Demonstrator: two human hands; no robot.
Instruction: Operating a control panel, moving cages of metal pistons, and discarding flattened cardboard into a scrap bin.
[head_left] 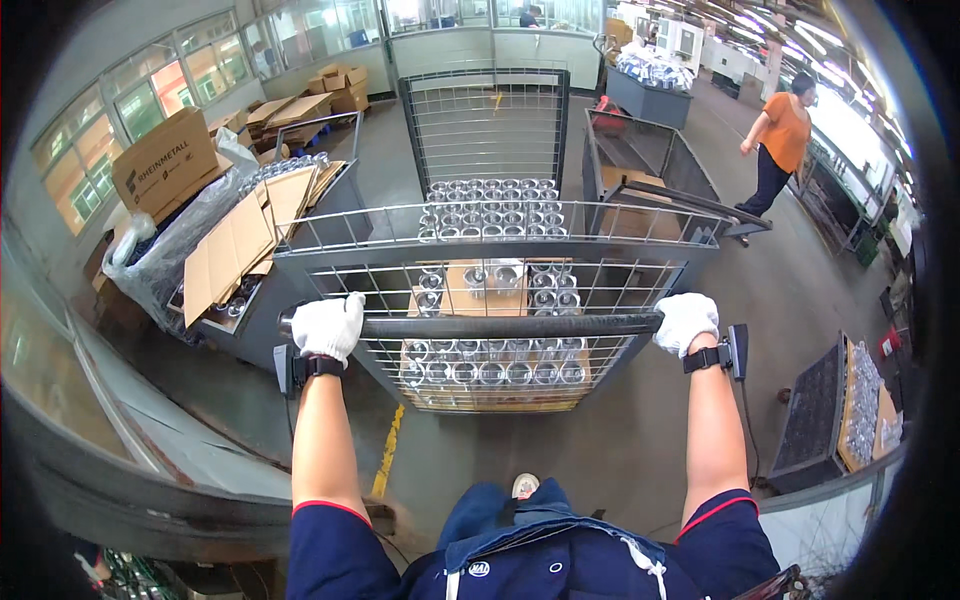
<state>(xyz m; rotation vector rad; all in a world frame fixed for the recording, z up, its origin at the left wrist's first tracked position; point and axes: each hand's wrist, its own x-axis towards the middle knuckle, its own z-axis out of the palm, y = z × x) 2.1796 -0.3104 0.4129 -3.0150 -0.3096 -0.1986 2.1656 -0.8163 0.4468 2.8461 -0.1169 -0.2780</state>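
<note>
In a white glove, my left hand [329, 327] is closed around the left end of a dark cart handle [500, 327]. My right hand [686, 322], gloved in white too, grips the same bar at its right end. Both arms reach forward, with a black strap device on each wrist. Beyond the bar stands a wire-mesh cart [640, 285] holding rows of clear glass vessels [490, 373]. A piece of brown cardboard [462, 298] lies among them, with a couple of glass pieces on it. A tall mesh panel [488, 130] rises at the cart's far end.
To the left are a bin with cardboard sheets [240, 235] and a large carton [168, 165]. An open grey cart [650, 165] stands on the right, with a person in orange [785, 125] walking beyond. A low cart of glassware [850, 410] is at the near right.
</note>
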